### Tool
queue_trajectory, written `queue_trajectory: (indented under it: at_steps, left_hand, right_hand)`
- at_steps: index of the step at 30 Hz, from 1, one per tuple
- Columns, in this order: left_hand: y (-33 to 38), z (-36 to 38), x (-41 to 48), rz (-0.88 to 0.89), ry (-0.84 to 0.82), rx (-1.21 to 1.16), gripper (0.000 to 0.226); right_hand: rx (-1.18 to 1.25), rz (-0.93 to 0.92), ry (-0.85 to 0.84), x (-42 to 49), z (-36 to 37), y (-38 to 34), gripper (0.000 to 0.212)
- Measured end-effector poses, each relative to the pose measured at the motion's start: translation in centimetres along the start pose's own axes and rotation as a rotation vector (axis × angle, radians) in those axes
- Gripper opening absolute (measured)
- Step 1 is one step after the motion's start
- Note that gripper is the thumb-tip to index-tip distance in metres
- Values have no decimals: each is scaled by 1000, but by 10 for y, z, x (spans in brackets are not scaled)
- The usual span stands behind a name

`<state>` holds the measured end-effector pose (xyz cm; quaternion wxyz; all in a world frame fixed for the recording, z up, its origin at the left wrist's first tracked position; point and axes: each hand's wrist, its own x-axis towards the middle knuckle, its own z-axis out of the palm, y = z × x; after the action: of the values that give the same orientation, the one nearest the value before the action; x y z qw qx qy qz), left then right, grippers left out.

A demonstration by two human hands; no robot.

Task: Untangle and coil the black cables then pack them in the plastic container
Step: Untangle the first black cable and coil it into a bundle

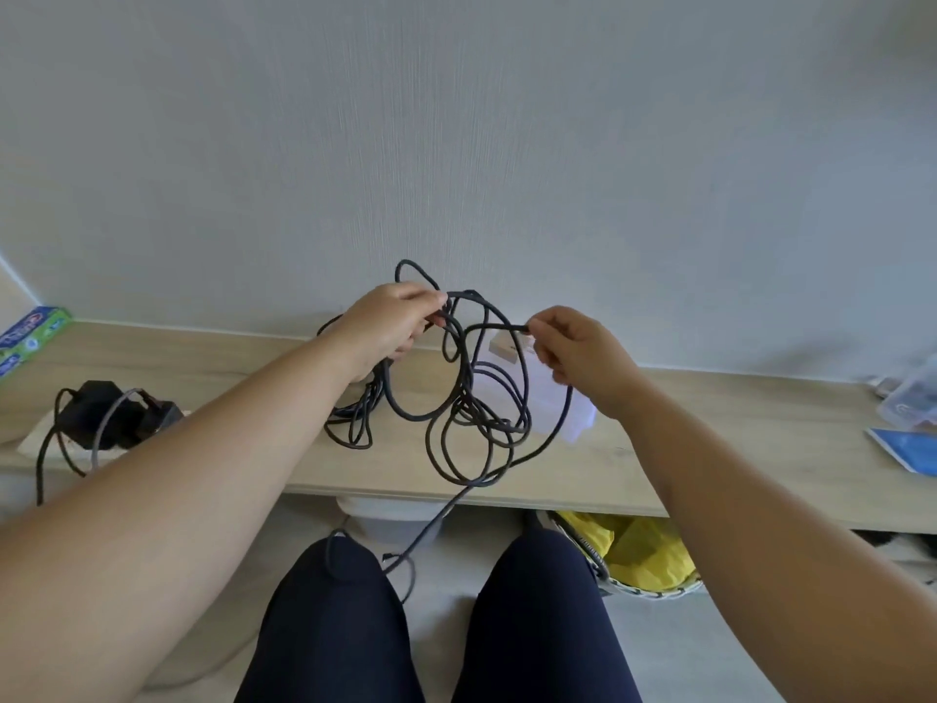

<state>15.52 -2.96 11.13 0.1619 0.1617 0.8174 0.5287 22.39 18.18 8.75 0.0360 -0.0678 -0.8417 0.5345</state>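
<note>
Black cables [466, 398] are one tangled mass, held up in the air over the middle of the wooden shelf [710, 423], in front of the wall [456, 119]. Several loose loops hang between the two hands, the lowest reaching down to the shelf's front edge. One strand drops off that front edge and trails between the person's knees [334, 601] toward the floor. A smaller bunch of loops [352, 418] hangs or sits under the left wrist, low over the shelf; can't tell if it touches the surface.

Left hand [388, 322]: fingers closed, pinching the top of the tangle, one loop sticking up above the knuckles. Right hand [578, 352]: thumb and forefinger pinched on a single strand that runs left into the knot; another strand curves down from under the palm.

Plastic container [552, 403]: clear, on the shelf behind the hanging loops and below the right hand, partly blocked by both. Contents not readable. A small pale block [504, 347] sits at the wall behind it, next to the right fingertips.

Left end of the shelf: white power strip [56, 441] with black adapters [101, 416] plugged in, their leads dropping over the front edge. Toothpaste boxes [30, 337] at the far left back corner. Right end: another clear container [912, 398] and a blue booklet [907, 449] at the front edge.

Under the shelf: a basket with a yellow bag [639, 550] by the right knee, a grey-white bin [390, 515] at centre.
</note>
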Motion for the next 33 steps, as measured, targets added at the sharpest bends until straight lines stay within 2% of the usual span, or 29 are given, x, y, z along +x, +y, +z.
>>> queue_trajectory:
  at_steps: [4,8,11,13,15,18,20,21,23,25,27,29,31,33]
  left_hand:
    - [9,-6,4,79,156,-54,28]
    - [26,-21,8,181,255,169,28]
    - [39,-32,13,238,197,437,24]
    - [48,-34,14,259,153,522,22]
    - [56,-33,14,281,146,573,20]
    - [66,-29,13,309,102,627,22]
    - [71,-25,9,292,30,548,34]
    - [73,-22,7,259,-38,448,46]
    - [76,-14,2,192,-211,295,76]
    - [74,-5,-1,198,-391,209,88]
    - [72,2,-2,228,-489,97,76]
    - [72,8,-2,184,-436,-19,60]
    - [70,11,0,130,-334,-76,55]
    - [64,10,1,116,-286,-129,55]
  right_hand:
    - [-176,-72,-31,0,-10,-5,4]
    - [-188,-137,21,3,-26,-19,9]
    - [-78,-210,93,8,-41,-39,16]
    - [7,-233,126,10,-48,-51,16]
    - [56,-243,91,10,-50,-58,18]
    - [164,-272,-47,11,-49,-62,21]
    - [237,-288,-113,13,-48,-64,20]
    - [271,-288,-119,13,-47,-66,18]
    - [342,-284,-74,15,-46,-69,16]
    - [383,-260,8,18,-43,-71,14]
    - [327,-227,95,21,-39,-72,13]
    - [118,-194,215,20,-32,-71,7]
    - [43,-206,311,12,-26,-68,15]
    - [144,-231,200,-1,-22,-67,24]
